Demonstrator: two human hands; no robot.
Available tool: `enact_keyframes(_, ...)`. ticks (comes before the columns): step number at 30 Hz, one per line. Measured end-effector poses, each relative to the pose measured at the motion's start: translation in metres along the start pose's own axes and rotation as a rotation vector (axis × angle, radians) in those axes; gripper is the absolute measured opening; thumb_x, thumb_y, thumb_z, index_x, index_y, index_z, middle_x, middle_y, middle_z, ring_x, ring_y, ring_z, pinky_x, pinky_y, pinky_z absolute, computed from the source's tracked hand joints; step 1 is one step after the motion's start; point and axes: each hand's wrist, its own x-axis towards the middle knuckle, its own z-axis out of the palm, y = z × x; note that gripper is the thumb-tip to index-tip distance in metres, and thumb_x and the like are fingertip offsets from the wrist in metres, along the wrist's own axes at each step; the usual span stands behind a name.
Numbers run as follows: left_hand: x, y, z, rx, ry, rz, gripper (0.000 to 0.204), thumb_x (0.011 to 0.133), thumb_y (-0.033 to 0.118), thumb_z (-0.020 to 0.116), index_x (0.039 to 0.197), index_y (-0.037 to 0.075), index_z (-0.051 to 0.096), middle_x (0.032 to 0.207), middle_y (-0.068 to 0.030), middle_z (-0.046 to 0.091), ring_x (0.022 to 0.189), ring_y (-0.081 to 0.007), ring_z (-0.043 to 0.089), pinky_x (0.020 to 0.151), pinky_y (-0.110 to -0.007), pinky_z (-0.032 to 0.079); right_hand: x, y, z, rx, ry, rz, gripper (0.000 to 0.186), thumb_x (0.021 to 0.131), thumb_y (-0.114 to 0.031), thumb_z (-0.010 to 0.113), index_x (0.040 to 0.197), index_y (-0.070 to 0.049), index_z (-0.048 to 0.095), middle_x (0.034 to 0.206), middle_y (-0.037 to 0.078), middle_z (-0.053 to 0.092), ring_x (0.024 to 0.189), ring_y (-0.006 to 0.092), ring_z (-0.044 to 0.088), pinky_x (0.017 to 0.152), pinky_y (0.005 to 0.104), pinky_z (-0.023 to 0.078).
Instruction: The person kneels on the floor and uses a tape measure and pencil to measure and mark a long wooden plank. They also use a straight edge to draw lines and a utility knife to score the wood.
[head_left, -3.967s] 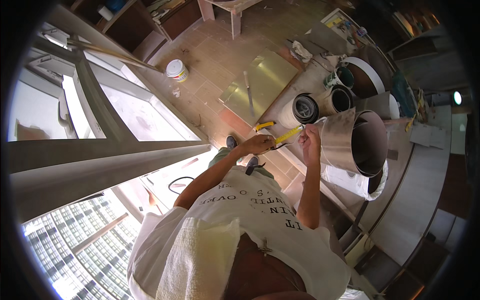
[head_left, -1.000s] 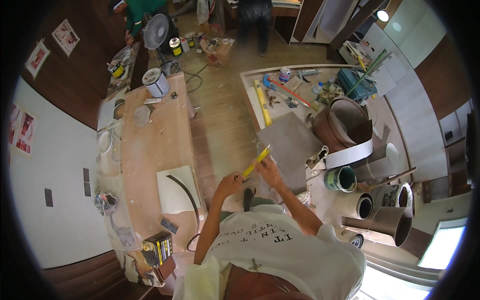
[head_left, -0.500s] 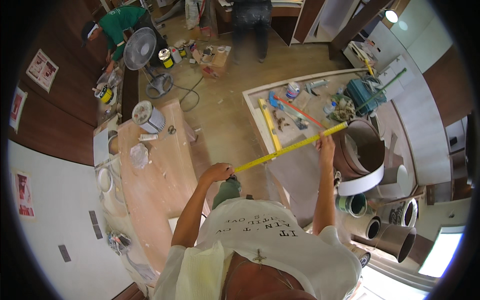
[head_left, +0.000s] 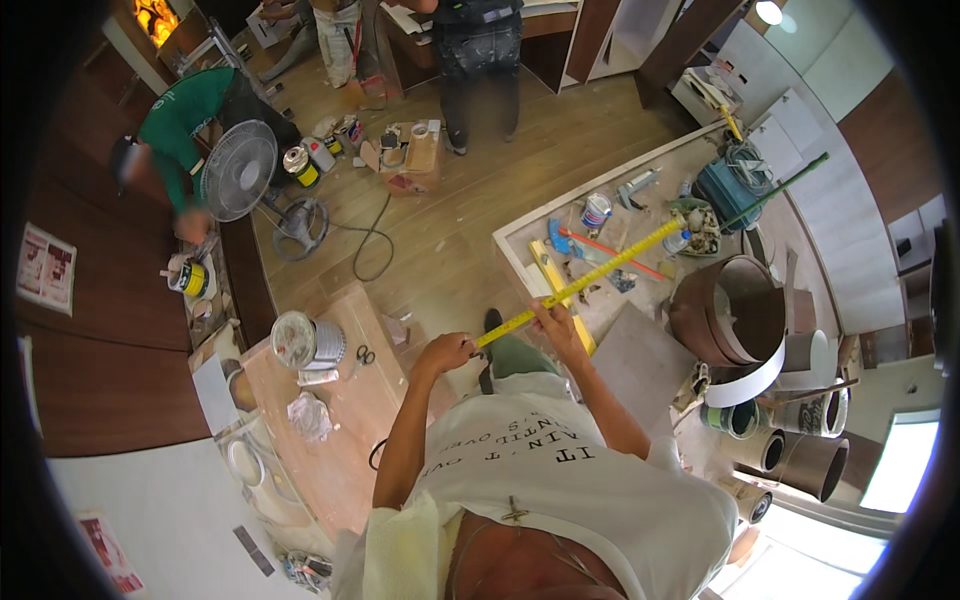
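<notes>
A yellow tape measure [head_left: 625, 258] is drawn out in front of me, its blade slanting up to the right over the right-hand table. My left hand [head_left: 447, 353] is closed at the blade's near end; the case, if there, is hidden by the fingers. Partway along, my right hand [head_left: 562, 335] pinches the blade, while the far end sticks out free beyond it. Beneath the blade lie a yellow spirit level [head_left: 552, 272] and a tool with a blue handle and a long red bar [head_left: 598, 245].
At left, a board-topped bench [head_left: 290, 440] bears a white bucket [head_left: 308, 342], crumpled plastic [head_left: 310, 416] and scissors [head_left: 366, 355]. Rolled brown sheets [head_left: 700, 315] and a teal toolbox [head_left: 730, 190] stand at right. Beyond are a fan [head_left: 240, 170] and other people, one in green [head_left: 185, 115].
My right hand has slid along the blade toward my left hand, leaving a longer free end past it. The view has shifted; the person in green still bends by the wall.
</notes>
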Motion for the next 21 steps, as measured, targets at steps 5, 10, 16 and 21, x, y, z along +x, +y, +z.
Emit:
enact_keyframes(5,0.039,-0.039,-0.065,-0.158,0.035,-0.149,0.034,0.096,0.034,0.048,0.092,0.008,0.069,0.066,-0.0070,0.060,0.052,-0.0189,0.057,0.051,-0.036,0.045,0.119,-0.009,0.057,-0.048,-0.074,0.045,0.035,0.097,-0.037,0.060,0.087,-0.003,0.064,0.070,0.001,0.058,0.060,0.0096,0.053,0.054,0.0271,0.044)
enact_keyframes(10,0.086,-0.109,-0.131,-0.115,0.286,-0.004,0.035,0.095,0.034,0.050,0.093,0.006,0.070,0.073,-0.0117,0.067,0.061,-0.0236,0.062,0.059,-0.038,0.049,0.240,-0.040,0.131,-0.081,-0.212,-0.009,0.036,0.097,-0.038,0.060,0.089,-0.003,0.064,0.072,0.003,0.061,0.063,0.0114,0.057,0.058,0.0272,0.048)
enact_keyframes(16,0.119,-0.089,-0.245,-0.113,0.233,-0.254,0.036,0.095,0.035,0.051,0.095,0.005,0.071,0.081,-0.0168,0.070,0.072,-0.0286,0.065,0.069,-0.039,0.050,0.335,-0.093,0.168,-0.006,-0.359,-0.061,0.033,0.098,-0.036,0.059,0.096,-0.003,0.063,0.075,0.003,0.061,0.066,0.0117,0.059,0.061,0.0273,0.049)
enact_keyframes(21,0.198,-0.104,-0.283,0.004,0.188,-0.075,0.035,0.095,0.036,0.051,0.095,0.007,0.070,0.081,-0.0157,0.070,0.070,-0.0293,0.065,0.067,-0.041,0.050,0.389,-0.094,0.148,0.023,-0.206,-0.029,0.036,0.098,-0.037,0.060,0.098,-0.001,0.064,0.075,0.005,0.062,0.067,0.0129,0.059,0.062,0.0295,0.049)
